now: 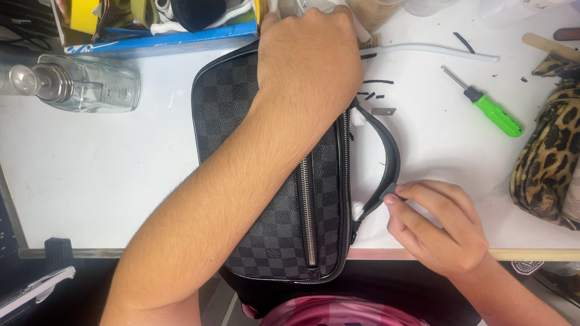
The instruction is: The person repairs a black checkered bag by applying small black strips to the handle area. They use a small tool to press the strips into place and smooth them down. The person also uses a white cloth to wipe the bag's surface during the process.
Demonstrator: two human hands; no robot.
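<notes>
2 hands work a dark checkered pouch at the frame's centre.
Left hand (310,57) presses flat on the pouch (269,182); right hand (437,226) pinches its black strap (388,152) at centre right. Upper right on the white tabletop (101,171) lies 1 green screwdriver (491,109).

Open table (101,171) at lower left of frame, beside the checkered bag (274,202). Bare strip centre right, between handle (388,155) and leopard pouch (552,159); green screwdriver (491,109) lies there. Upper edge blocked: glass bottle (80,84), blue box (170,41).
</notes>
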